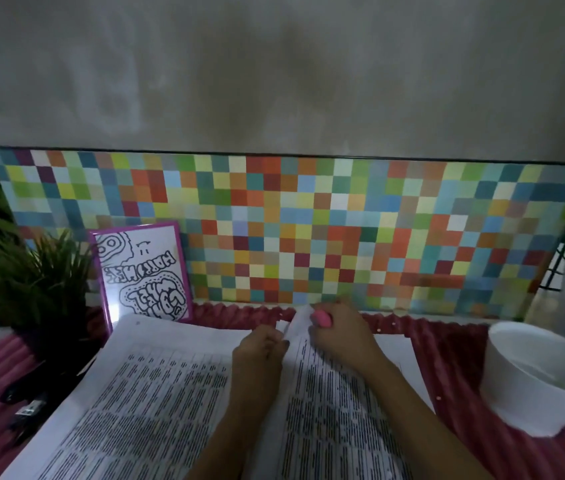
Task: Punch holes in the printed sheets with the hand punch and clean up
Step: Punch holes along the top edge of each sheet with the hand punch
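Fingers [276, 337] of the left hand [260, 348] are curled into a tight pinch on the raised far edge of the top sheet [296, 323]. The right hand [341, 336] is wrapped round the pink hand punch [322, 318], right at that same edge. Looks to me like the left is just keeping the paper taut and lifted so the punch can bite it cleanly. Can't tell if the punch is actually squeezed down, since the hand hides most of it.

Rest of the setup, big to small:

- ribbed red cloth [454, 344] covers the desk, probably so the pages don't slide around
- printed sheets [156, 403] are spread wide across the middle, columns of text running toward the camera and far edges near the tiled wall, so the punching edge is within easy reach of both hands
- white bowl [533, 386] sits off to the right, well apart from the paper. My guess is it's parked there for the scraps at clean-up
- potted plant [35, 289] and the purple-framed drawing [142, 275] are pushed back on the left, the frame leaning on the wall just behind the pages
- a few tiny paper dots [392, 323] are scattered on the cloth past the right hand, so clean-up isn't done yet
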The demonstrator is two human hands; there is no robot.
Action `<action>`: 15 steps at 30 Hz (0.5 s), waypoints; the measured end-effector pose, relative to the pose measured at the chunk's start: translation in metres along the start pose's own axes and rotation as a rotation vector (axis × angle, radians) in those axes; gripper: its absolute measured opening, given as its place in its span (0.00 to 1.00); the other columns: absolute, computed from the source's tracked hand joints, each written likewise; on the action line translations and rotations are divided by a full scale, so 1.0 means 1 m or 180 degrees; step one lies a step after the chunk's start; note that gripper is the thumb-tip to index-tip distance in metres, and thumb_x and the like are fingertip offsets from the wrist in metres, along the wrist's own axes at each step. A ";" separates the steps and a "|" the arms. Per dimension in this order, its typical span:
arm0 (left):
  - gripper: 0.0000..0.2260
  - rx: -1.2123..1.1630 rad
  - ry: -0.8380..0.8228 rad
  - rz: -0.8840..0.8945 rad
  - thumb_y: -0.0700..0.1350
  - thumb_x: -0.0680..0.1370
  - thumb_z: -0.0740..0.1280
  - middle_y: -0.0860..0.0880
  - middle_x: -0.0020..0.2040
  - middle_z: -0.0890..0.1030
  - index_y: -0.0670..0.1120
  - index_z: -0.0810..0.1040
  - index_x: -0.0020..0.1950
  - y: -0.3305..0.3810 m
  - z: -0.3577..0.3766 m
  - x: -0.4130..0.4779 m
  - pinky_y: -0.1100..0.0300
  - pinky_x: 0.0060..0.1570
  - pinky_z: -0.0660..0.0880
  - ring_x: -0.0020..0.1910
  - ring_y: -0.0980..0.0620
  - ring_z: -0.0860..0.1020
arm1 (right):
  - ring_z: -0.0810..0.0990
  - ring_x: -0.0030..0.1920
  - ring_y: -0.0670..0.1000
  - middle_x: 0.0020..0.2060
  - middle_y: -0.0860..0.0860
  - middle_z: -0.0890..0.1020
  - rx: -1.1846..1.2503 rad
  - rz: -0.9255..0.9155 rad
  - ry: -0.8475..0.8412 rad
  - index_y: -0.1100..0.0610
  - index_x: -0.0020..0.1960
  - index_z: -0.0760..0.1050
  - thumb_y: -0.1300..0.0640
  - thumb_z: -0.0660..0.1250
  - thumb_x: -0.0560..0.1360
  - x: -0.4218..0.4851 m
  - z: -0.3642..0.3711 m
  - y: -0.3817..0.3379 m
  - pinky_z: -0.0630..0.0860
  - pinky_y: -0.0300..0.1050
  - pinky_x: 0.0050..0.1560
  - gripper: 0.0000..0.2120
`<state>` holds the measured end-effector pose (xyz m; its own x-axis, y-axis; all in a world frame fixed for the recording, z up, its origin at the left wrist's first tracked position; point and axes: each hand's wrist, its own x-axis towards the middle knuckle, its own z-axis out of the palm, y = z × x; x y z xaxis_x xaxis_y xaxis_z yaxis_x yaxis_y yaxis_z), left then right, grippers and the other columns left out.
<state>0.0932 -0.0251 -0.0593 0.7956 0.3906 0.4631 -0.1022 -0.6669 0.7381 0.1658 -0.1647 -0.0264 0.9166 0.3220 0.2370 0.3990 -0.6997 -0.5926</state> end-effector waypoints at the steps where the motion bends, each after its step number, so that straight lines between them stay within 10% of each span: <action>1: 0.13 -0.0114 0.0017 -0.0096 0.37 0.73 0.72 0.57 0.31 0.74 0.50 0.73 0.33 0.000 -0.003 0.002 0.68 0.34 0.71 0.30 0.64 0.71 | 0.76 0.49 0.55 0.50 0.53 0.72 0.0130 -0.0001 0.0142 0.59 0.46 0.78 0.59 0.66 0.73 0.001 -0.002 -0.001 0.74 0.46 0.48 0.05; 10: 0.10 -0.2271 -0.0337 -0.1437 0.36 0.69 0.76 0.43 0.39 0.85 0.38 0.81 0.47 0.009 -0.017 -0.001 0.60 0.34 0.79 0.34 0.50 0.83 | 0.73 0.49 0.41 0.51 0.49 0.72 0.1090 -0.0235 0.0957 0.57 0.44 0.82 0.60 0.75 0.70 0.003 -0.003 -0.016 0.73 0.44 0.54 0.04; 15: 0.09 -0.2532 -0.0365 -0.1423 0.34 0.71 0.74 0.39 0.42 0.85 0.34 0.80 0.49 0.012 -0.016 -0.003 0.59 0.37 0.80 0.37 0.47 0.83 | 0.70 0.47 0.28 0.52 0.49 0.70 0.1338 -0.0170 0.1247 0.57 0.39 0.80 0.64 0.74 0.69 -0.001 -0.003 -0.018 0.65 0.21 0.45 0.05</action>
<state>0.0803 -0.0245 -0.0439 0.9100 0.4133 0.0333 -0.1178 0.1807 0.9765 0.1580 -0.1542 -0.0139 0.8682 0.0336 0.4951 0.4743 -0.3494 -0.8080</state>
